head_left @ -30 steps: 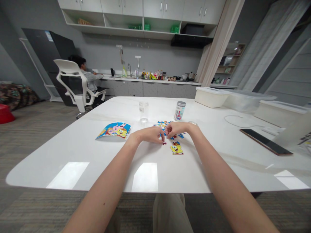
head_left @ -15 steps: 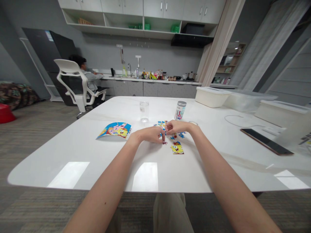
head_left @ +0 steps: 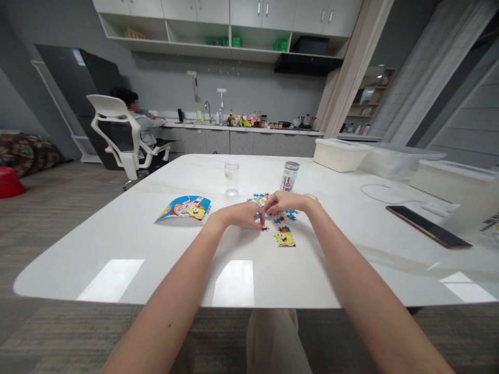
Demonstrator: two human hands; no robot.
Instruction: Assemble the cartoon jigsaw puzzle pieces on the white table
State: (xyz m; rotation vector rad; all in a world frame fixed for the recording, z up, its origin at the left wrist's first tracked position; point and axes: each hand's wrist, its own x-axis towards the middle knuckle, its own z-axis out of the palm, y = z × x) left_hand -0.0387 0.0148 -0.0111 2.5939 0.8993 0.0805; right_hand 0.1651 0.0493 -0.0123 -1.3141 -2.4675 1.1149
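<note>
My left hand (head_left: 246, 214) is bent over the table with its fingers curled together. A small dark red and white puzzle piece (head_left: 265, 228) shows at its fingertips. My right hand (head_left: 284, 202) reaches in from the other side, fingers pinched at the edge of a heap of loose jigsaw pieces (head_left: 259, 198); what is between them is hidden. Both hands' fingertips nearly meet. Just nearer to me lies a joined yellow patch of puzzle (head_left: 285, 238) with a cartoon face. Left of my hands is a curled picture sheet (head_left: 185, 209) of the cartoon characters.
Behind the heap stand a clear jar (head_left: 231, 179) and a printed canister (head_left: 289, 176) with a grey lid. On the right are a dark tablet (head_left: 427, 226), a white cable and lidded boxes (head_left: 341, 156). A person (head_left: 146, 127) sits beyond the table at the left.
My right hand has shifted slightly left, closer to my left fingertips. The left hand has barely moved, and less of the small piece's pale colour shows beside it.
</note>
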